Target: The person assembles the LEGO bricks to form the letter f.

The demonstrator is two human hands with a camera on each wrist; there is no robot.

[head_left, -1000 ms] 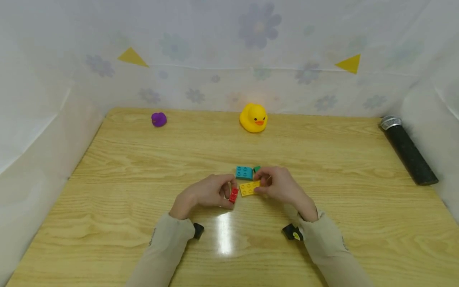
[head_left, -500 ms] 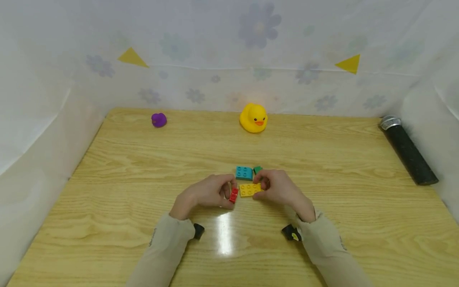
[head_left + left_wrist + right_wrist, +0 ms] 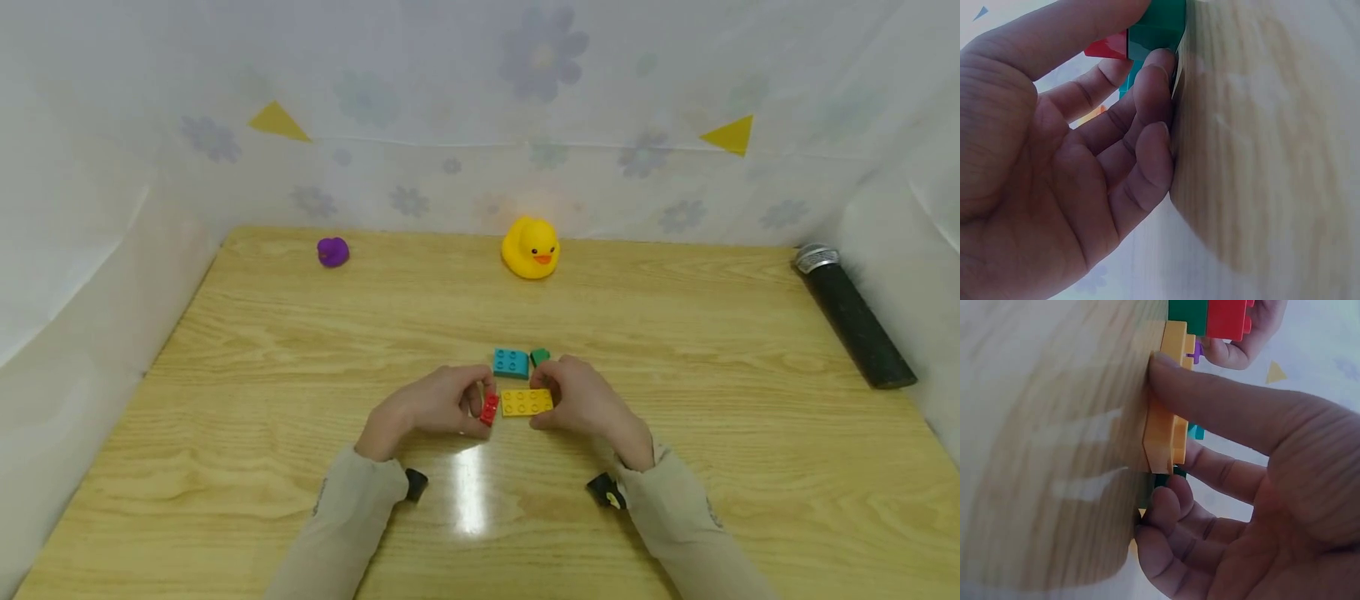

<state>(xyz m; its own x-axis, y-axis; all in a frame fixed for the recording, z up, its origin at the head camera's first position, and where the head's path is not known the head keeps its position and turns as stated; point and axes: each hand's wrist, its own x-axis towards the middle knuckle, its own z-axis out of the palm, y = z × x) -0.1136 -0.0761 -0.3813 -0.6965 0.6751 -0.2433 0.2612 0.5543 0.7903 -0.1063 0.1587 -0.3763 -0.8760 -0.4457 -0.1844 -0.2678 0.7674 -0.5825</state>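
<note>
My left hand (image 3: 435, 402) pinches a small two-brick stack between thumb and fingers. A red toy brick (image 3: 490, 409) is on top, and a green brick (image 3: 1159, 31) sits under it in the left wrist view. Just to the right, a long yellow brick (image 3: 525, 403) lies flat on the table. The thumb and fingers of my right hand (image 3: 588, 402) grip its right end from both long sides. Behind the yellow brick are a teal brick (image 3: 512, 363) and another green brick (image 3: 540, 357), the latter partly hidden by my right hand in the right wrist view.
A yellow rubber duck (image 3: 531, 250) and a small purple duck (image 3: 333, 252) stand along the table's back edge. A black microphone (image 3: 855, 317) lies at the far right. White flowered cloth (image 3: 450, 100) hangs behind the wooden table (image 3: 300, 333).
My right hand has drawn the yellow brick slightly nearer to me and turned it straight, uncovering more of the green brick behind. The left hand stays put with the red and green stack.
</note>
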